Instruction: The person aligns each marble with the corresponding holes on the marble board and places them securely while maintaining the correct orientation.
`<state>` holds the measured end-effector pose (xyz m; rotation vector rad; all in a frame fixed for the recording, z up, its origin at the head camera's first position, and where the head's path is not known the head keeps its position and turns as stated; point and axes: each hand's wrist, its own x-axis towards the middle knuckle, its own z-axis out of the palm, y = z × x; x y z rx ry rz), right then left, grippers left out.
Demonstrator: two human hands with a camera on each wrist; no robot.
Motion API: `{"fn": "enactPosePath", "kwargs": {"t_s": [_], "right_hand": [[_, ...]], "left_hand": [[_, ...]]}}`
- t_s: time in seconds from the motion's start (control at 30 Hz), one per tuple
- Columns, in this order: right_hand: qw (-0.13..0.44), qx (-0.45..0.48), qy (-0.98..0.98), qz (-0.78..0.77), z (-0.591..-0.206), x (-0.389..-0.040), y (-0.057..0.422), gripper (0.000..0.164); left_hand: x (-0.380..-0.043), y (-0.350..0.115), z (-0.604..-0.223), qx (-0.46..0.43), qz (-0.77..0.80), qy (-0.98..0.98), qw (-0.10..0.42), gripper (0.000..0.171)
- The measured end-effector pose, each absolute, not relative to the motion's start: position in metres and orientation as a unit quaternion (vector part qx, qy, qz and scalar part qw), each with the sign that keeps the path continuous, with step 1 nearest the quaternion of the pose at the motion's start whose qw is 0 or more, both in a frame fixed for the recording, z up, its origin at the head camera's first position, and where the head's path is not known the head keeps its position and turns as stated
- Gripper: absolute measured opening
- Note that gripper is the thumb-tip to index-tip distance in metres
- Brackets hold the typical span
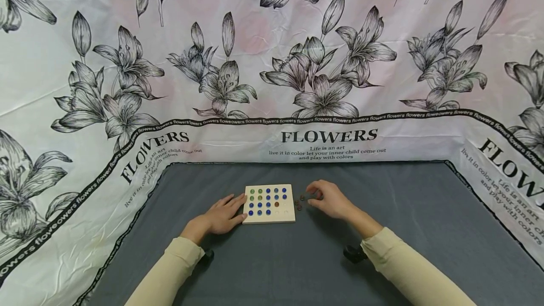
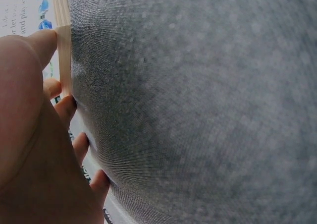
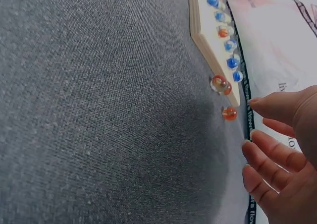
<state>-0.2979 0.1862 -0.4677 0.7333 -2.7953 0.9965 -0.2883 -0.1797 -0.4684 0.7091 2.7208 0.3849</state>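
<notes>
A pale wooden board (image 1: 269, 219) lies flat on the grey cloth, with rows of glass marbles in its hollows. Green marbles (image 1: 252, 191) sit at its far left, blue marbles (image 1: 268, 205) fill much of the rest, and one orange marble (image 1: 276, 204) is in the third row. My left hand (image 1: 222, 215) rests at the board's left side, thumb and fingers extended and touching its edge. Just right of the board are several loose orange marbles (image 3: 229, 113). Over them hovers my right hand (image 1: 330, 199), fingers loosely bent, with no marble visible between thumb and fingers.
Grey cloth (image 1: 255, 263) covers the table. Behind and at the sides hangs a white sheet (image 1: 238, 140) printed with flowers and lettering. A dark wrist device (image 1: 354, 253) is on the right forearm.
</notes>
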Motion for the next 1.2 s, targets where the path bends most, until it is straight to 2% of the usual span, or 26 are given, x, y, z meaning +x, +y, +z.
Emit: {"fn": "enactPosePath", "kwargs": {"t_s": [0.7,1.2], "right_hand": [[-0.019,0.199,-0.916,0.348,-0.48,-0.317,0.178,0.029],[-0.019,0.182,-0.924,0.335,-0.483,-0.321,0.17,0.02]], "left_hand": [[-0.289,-0.178,-0.469,0.243,0.13,0.949,0.152,0.065],[-0.29,-0.179,-0.469,0.245,0.13,0.949,0.152,0.066]]}}
